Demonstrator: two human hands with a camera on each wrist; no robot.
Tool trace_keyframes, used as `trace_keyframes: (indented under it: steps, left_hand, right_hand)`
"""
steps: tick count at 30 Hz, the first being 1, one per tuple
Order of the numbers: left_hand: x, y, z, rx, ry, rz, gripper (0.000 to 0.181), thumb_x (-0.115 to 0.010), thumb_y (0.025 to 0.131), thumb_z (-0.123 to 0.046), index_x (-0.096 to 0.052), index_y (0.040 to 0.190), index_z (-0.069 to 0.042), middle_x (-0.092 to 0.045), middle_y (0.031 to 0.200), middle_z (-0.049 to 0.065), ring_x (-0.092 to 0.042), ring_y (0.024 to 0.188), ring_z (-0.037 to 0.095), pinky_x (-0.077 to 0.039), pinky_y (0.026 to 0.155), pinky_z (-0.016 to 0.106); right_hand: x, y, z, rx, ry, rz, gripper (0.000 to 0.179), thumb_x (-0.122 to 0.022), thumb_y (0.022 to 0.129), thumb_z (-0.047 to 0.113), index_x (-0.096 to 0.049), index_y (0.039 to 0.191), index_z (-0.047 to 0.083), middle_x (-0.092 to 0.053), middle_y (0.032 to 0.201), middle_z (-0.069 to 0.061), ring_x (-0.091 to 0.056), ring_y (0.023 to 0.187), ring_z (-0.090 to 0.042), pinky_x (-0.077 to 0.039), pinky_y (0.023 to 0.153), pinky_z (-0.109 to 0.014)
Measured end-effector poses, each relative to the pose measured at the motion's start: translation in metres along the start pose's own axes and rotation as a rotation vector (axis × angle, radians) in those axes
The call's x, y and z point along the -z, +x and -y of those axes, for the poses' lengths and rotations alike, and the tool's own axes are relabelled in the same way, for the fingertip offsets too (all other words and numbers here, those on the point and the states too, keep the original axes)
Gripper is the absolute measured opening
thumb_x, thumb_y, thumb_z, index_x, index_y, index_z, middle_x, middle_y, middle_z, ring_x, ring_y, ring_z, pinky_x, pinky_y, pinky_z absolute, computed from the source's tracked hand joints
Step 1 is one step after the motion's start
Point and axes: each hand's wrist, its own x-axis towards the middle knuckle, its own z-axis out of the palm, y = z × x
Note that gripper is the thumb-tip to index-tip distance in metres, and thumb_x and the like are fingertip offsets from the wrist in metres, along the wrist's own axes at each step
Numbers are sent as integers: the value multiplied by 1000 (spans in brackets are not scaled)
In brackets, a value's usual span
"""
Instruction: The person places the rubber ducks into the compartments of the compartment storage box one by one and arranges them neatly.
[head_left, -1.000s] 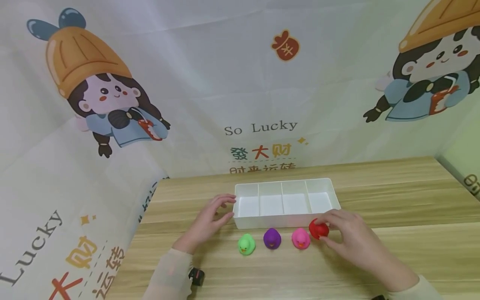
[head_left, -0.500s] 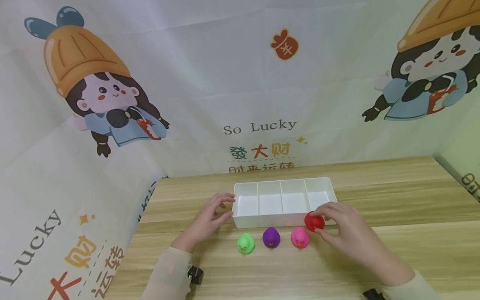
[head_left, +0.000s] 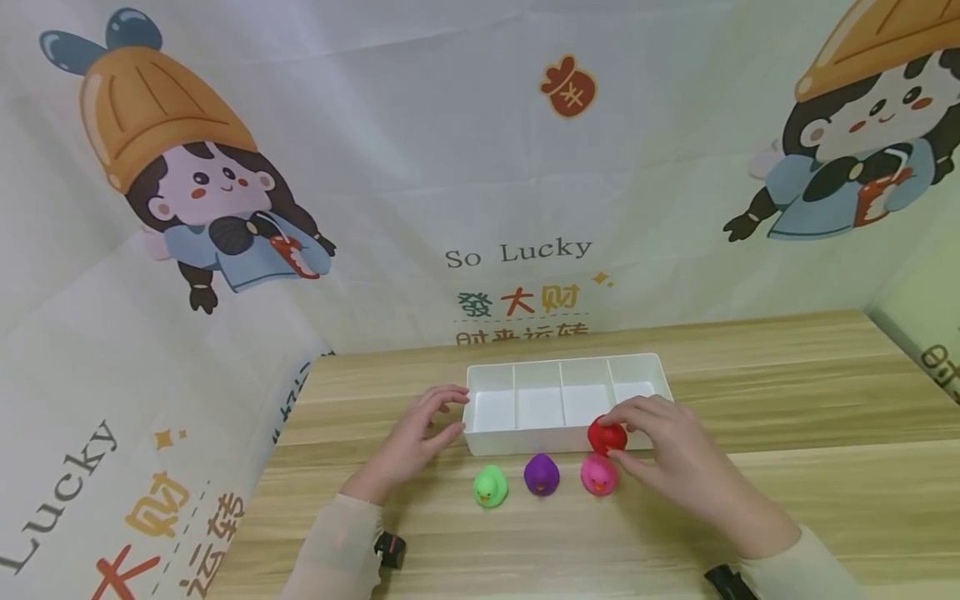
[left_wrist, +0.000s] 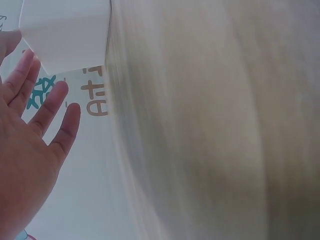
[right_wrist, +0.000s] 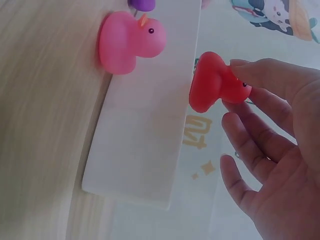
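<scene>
“So Lucky” backdrop [head_left: 405, 167], red duck [head_left: 604, 437] in right grip [head_left: 675, 447]

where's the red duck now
In the head view, right of centre: the right hand pinches the red duck near the tray, just above the pink duck.

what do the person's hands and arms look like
Left hand and right hand are ungloved. Left sleeve and right sleeve are pale cream. Beside the left sleeve is a black device with a reddish mark; beside the right, a dark device.
</scene>
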Motion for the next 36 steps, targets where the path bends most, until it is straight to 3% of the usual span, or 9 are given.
trace_keyframes:
  steps: [8,19,26,36]
  left_hand:
    - [2,0,-1,-8,4,-9,36,-69,98,-10,-60,132,-7,-54,150,10,-55,124,39,-50,101,59]
    - [4,1,1,-10,13,-21,35,-70,97,-10,-61,131,-8,-55,149,9,-56,122,35,-50,99,55]
    - [2,-1,1,-18,26,-29,35,-70,96,-10,-62,130,-8,-56,149,9,-49,137,34,-40,114,58]
    - [1,1,1,-17,28,-28,35,-70,96,-12,-62,131,-10,-56,150,6,-46,140,34,-36,117,60]
  right_hand:
    - [-5,9,3,21,13,11,36,-92,73,7,-76,103,19,-76,102,8,-67,92,-15,-53,83,-41]
    - [-12,18,6,29,27,22,34,-91,75,8,-76,105,16,-75,101,7,-67,90,-15,-51,84,-41]
    - [-16,25,10,17,20,59,33,-90,76,10,-76,106,16,-76,105,5,-67,94,-16,-51,88,-46]
    - [-19,31,18,6,32,65,31,-89,77,11,-76,105,15,-76,105,3,-67,99,-18,-51,90,-48]
